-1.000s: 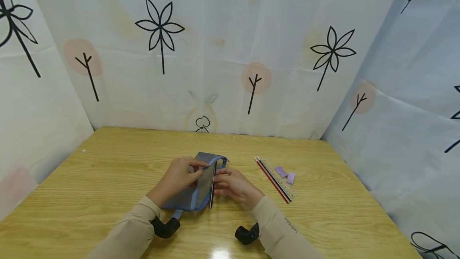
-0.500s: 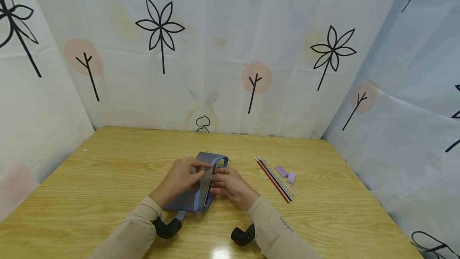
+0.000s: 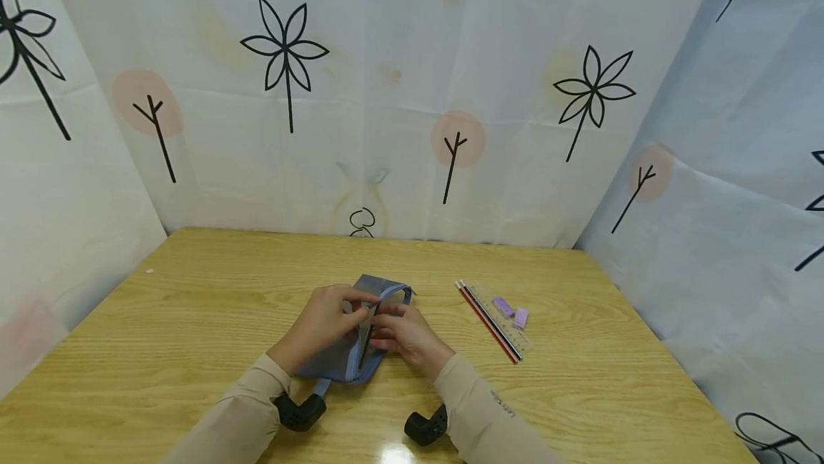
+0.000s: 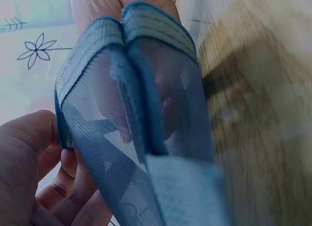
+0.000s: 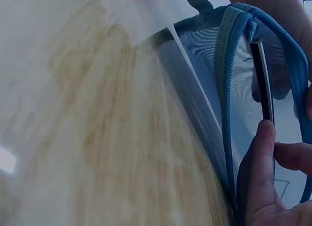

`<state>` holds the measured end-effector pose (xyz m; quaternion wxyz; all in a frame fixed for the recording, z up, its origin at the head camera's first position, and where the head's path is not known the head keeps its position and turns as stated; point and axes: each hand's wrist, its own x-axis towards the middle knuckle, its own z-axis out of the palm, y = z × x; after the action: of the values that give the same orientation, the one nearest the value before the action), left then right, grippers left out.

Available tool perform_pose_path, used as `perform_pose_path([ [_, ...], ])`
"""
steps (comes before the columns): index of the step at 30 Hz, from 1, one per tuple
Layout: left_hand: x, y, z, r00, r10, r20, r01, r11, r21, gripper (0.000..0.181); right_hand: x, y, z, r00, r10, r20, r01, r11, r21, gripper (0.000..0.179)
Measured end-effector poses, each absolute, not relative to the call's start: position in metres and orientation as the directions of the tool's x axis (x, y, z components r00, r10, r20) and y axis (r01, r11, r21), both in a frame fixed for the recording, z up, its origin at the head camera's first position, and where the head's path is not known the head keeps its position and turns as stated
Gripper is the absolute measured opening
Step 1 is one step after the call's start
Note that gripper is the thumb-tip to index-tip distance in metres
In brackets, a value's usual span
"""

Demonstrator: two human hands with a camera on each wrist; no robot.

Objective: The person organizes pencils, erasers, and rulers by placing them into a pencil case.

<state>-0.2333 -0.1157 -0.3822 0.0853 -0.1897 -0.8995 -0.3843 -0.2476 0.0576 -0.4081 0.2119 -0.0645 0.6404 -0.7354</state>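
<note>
A blue-grey mesh pencil pouch [image 3: 325, 362] stands unzipped on the table, its opening facing right. My left hand [image 3: 325, 322] pinches the top edge of the opening between thumb and fingers. My right hand [image 3: 412, 335] reaches to the opening and pinches a thin black-and-white pencil [image 5: 263, 82]. In the right wrist view the pencil lies lengthwise within the zipper edges, with fingertips [image 5: 265, 131] on its near part. Through the mesh [image 4: 175, 104] in the left wrist view, the right fingers show inside the pouch.
To the right lie a red pencil [image 3: 486, 321], dark striped pencils [image 3: 494, 319], a clear ruler [image 3: 520, 341] and two purple erasers [image 3: 503, 307]. Patterned white sheets [image 3: 386, 128] wall the table [image 3: 579, 392] at the back and sides.
My right hand has moved left and carried the pencil from in front of the opening into the pouch. My left hand keeps its hold on the edge.
</note>
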Motion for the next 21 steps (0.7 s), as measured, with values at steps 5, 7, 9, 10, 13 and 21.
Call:
perform_pose_path([
  [5,-0.233,-0.114,-0.382,-0.913,0.268,0.309,0.408,0.646,0.645,0.025,-0.246,0.053,-0.408,-0.914,-0.364,-0.179,0.224,-0.084,-0.971,0.044],
  [7,-0.233,-0.114,-0.382,-0.913,0.264,0.311,0.407,0.646,0.646,0.025,-0.245,0.052,-0.407,-0.921,-0.348,-0.176,0.213,-0.069,-0.975,0.042],
  [9,-0.232,-0.113,-0.382,-0.913,0.264,0.312,0.408,0.644,0.647,0.025,-0.245,0.051,-0.407,-0.926,-0.334,-0.174,0.203,-0.053,-0.978,0.041],
  [10,-0.232,-0.113,-0.382,-0.913,0.261,0.312,0.406,0.646,0.647,0.024,-0.244,0.05,-0.406,-0.93,-0.325,-0.17,0.193,-0.041,-0.98,0.04],
  [13,-0.231,-0.113,-0.382,-0.917,0.256,0.308,0.399,0.643,0.654,0.024,-0.244,0.047,-0.407,-0.94,-0.302,-0.157,0.168,-0.013,-0.986,0.038],
  [21,-0.232,-0.113,-0.383,-0.92,0.251,0.301,0.391,0.656,0.645,0.026,-0.245,0.044,-0.41,-0.953,-0.269,-0.136,0.136,0.02,-0.99,0.031],
])
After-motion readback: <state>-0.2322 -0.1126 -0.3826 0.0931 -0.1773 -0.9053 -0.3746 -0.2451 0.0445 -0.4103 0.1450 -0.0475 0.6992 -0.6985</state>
